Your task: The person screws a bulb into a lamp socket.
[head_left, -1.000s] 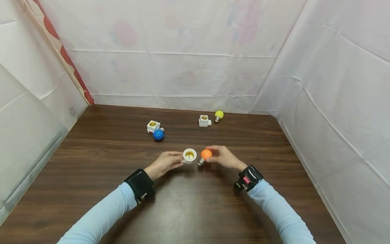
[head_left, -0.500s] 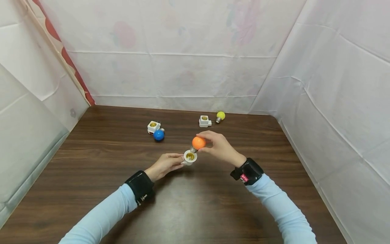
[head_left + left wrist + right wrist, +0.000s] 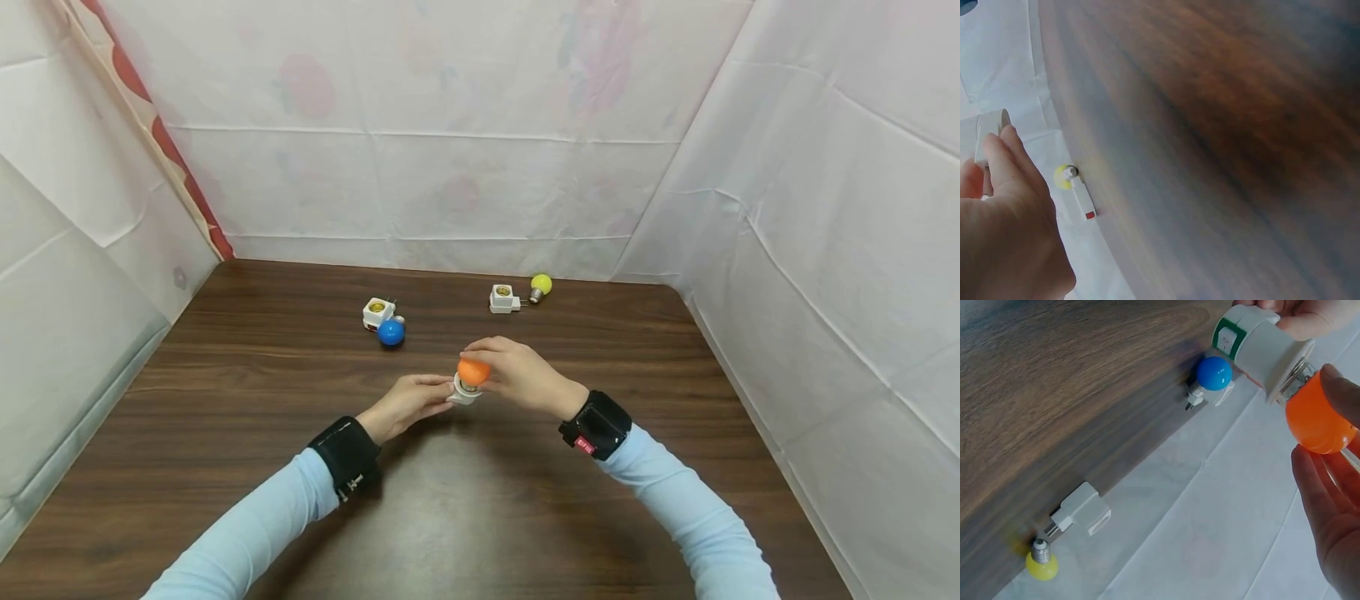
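Note:
My left hand [image 3: 407,406] pinches a white round bulb socket [image 3: 1267,353] by its side, above the table. An orange light bulb [image 3: 473,372] is held by my right hand [image 3: 527,377], fingers and thumb around its globe. In the right wrist view the bulb's metal base sits at the socket's mouth, partly inside, with some thread showing. The left wrist view shows only the socket's pale side beyond the left fingers [image 3: 1007,156]; the orange bulb is out of sight there.
On the wooden table [image 3: 300,367], a blue bulb [image 3: 391,332] lies against a white square socket [image 3: 377,312]. Farther right, a yellow bulb [image 3: 541,284] lies beside another white socket [image 3: 502,298] with plug pins. White cloth walls [image 3: 420,183] enclose the back and sides.
My right hand lifted the orange bulb from beside the socket, then brought it left and down so its base meets the socket's mouth. The left hand stayed nearly still.

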The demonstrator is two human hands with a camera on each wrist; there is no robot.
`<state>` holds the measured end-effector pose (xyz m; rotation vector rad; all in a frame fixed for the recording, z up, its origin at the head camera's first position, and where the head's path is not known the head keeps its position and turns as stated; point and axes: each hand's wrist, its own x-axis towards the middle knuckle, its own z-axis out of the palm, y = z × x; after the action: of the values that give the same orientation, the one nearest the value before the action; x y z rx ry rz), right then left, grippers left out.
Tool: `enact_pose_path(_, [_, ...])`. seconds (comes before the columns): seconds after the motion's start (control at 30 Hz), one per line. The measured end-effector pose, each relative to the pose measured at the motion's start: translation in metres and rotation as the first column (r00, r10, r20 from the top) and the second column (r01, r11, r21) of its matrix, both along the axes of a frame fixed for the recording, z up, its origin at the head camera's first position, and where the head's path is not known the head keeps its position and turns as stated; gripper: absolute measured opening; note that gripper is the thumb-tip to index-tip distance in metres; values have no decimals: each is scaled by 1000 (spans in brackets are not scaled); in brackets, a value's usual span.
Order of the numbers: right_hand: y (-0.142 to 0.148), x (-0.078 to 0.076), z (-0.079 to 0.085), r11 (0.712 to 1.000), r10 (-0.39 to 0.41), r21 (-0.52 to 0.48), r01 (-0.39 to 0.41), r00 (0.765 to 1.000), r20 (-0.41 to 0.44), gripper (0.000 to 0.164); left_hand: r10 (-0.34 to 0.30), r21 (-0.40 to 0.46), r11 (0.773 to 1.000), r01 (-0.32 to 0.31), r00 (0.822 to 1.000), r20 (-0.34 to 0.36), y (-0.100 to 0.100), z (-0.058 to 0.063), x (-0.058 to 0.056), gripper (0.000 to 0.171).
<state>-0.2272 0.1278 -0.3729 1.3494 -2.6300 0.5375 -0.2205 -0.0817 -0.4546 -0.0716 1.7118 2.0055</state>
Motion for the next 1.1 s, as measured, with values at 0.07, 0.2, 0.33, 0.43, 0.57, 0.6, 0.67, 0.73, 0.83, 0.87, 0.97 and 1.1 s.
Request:
enact_pose_path(0.07, [-3, 0, 1, 1000, 5, 15, -5, 1000, 5, 45, -1, -3, 1000, 1, 1000, 8, 0, 1, -1, 41])
enact_pose_path(0.2, [-5, 1, 1, 1000, -2, 24, 2, 1000, 9, 46, -7, -10, 1000, 7, 1000, 19, 0, 1, -1, 40])
enact_pose_path(0.33, [-4, 0, 0, 1000, -15, 18, 14, 999, 30, 48, -19, -7, 1000, 19, 1000, 25, 1, 0, 0, 41])
enact_pose_path(0.43, [-2, -1, -1, 999, -20, -27, 24, 992, 121, 55, -14, -14, 1000, 14, 999, 32, 2, 0, 0, 40])
enact_pose_path(0.57, [4, -5, -4, 979, 14, -193, 59, 934, 357, 67, -14, -12, 1000, 15, 1000, 27, 1, 0, -1, 40])
enact_pose_path(0.6, [6, -6, -5, 968, 30, -238, 79, 906, 422, 67, -14, -11, 1000, 15, 1000, 26, 1, 0, -2, 40])
enact_pose_path(0.67, [8, -10, -6, 943, 64, -310, 124, 844, 533, 65, -14, -8, 1000, 14, 1000, 27, 0, 1, -2, 41])
enact_pose_path(0.73, [10, -14, -8, 923, 88, -343, 173, 774, 627, 60, -12, -13, 1000, 12, 999, 32, -1, 2, -2, 40])
enact_pose_path(0.83, [11, -20, -12, 915, 113, -344, 213, 682, 723, 54, -22, -23, 999, 23, 999, 31, -3, 2, -1, 41])
enact_pose_path(0.87, [11, -22, -13, 916, 121, -338, 215, 657, 744, 53, -27, -25, 999, 28, 999, 30, -3, 2, -1, 41])
enact_pose_path(0.97, [9, -24, -17, 920, 135, -329, 214, 614, 778, 52, -30, -21, 999, 31, 999, 35, -3, 3, -1, 41])
enact_pose_path(1.1, [7, -25, -19, 918, 140, -339, 207, 628, 765, 50, -27, -15, 1000, 27, 999, 45, -3, 4, -1, 41])
